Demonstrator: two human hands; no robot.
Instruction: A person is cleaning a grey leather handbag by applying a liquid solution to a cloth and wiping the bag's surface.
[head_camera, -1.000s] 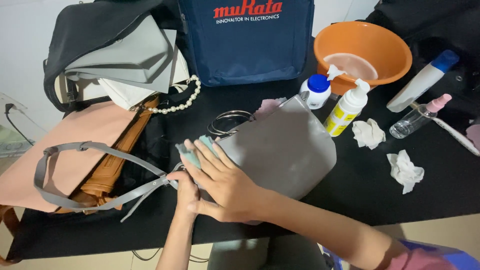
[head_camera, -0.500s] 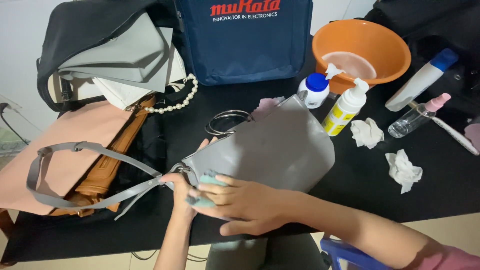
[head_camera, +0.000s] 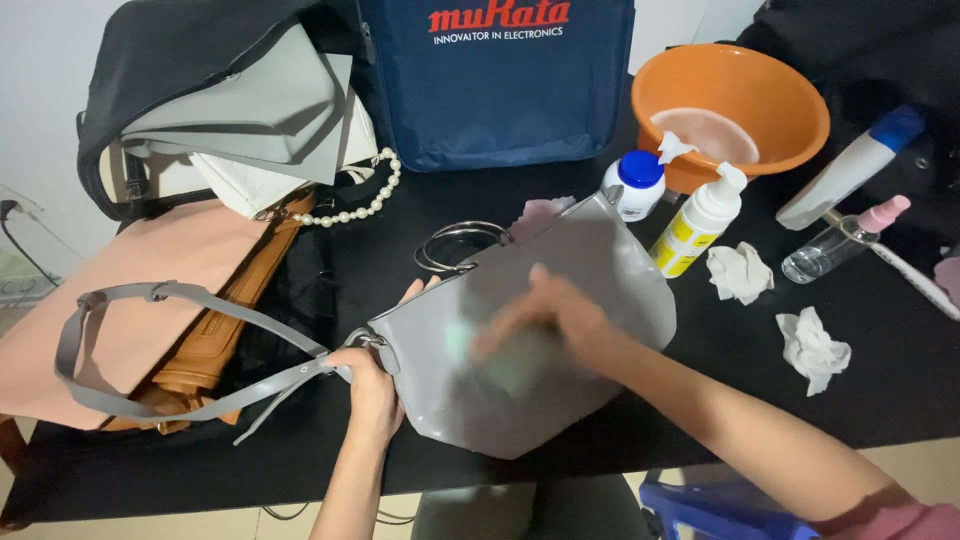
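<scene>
Wiping across the grey handbag (head_camera: 540, 340), my right hand (head_camera: 545, 320) has swept from the bag's lower left edge up to its middle, blurred over something pale green; how tightly that grip closes I cannot tell. My left hand (head_camera: 372, 392) stays clamped on the bag's strap ring. The bag lies on the black worktop (head_camera: 880, 390), below the white pump bottle (head_camera: 700, 222) and orange bowl (head_camera: 735, 95).

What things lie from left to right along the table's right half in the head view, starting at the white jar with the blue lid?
Blue-lidded jar → yellow-labelled pump bottle → crumpled tissue → second tissue → clear spray bottle with pink cap.
</scene>
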